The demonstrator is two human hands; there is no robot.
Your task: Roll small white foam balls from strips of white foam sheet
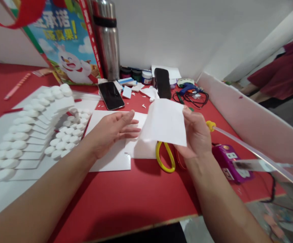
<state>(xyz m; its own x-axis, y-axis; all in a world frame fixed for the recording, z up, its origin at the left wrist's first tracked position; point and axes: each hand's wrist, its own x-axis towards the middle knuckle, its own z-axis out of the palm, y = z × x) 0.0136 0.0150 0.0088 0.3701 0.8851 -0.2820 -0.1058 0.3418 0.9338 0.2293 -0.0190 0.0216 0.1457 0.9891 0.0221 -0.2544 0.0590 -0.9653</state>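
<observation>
A sheet of white paper [168, 119] is pinched in my right hand [197, 130], held above the table and slightly curled on its left side. My left hand [116, 130] is open, fingers pointing right, just left of the paper and over white boards [111, 163]. Below the sheet, the yellow handle of what looks like scissors [165, 167] sticks out; the rest is hidden. To the left stands a curved, stepped model of white cards and white discs [35, 131], with more white discs [67, 138] grouped inside its curve.
On the red table [126, 202] lie two phones, a black one [111, 95] and another [162, 82]. A steel flask [108, 44] and a printed box [65, 47] stand behind. A purple device [231, 162] with cables sits right. A person [283, 71] is beyond the partition.
</observation>
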